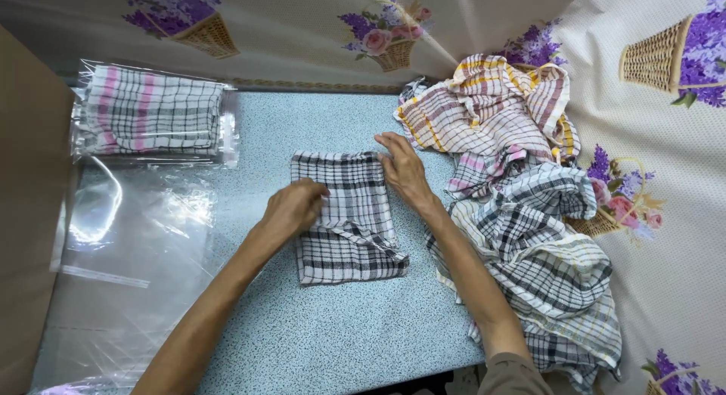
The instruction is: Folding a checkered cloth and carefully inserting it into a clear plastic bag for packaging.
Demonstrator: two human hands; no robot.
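Two flat open hands, left hand point(291, 208) and right hand point(403, 168), pressing a folded black-and-white checked cloth point(344, 221). Soft, light, floppy; best pinched at the corners.

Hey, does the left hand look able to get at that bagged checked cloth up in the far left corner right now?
Probably yes. The left hand rests on the folded black-and-white cloth, and only bare tabletop and flat empty plastic bags lie between it and the bagged cloth.

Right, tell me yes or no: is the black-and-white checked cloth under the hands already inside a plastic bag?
No, the black-and-white checked cloth lies bare on the table, under both hands.
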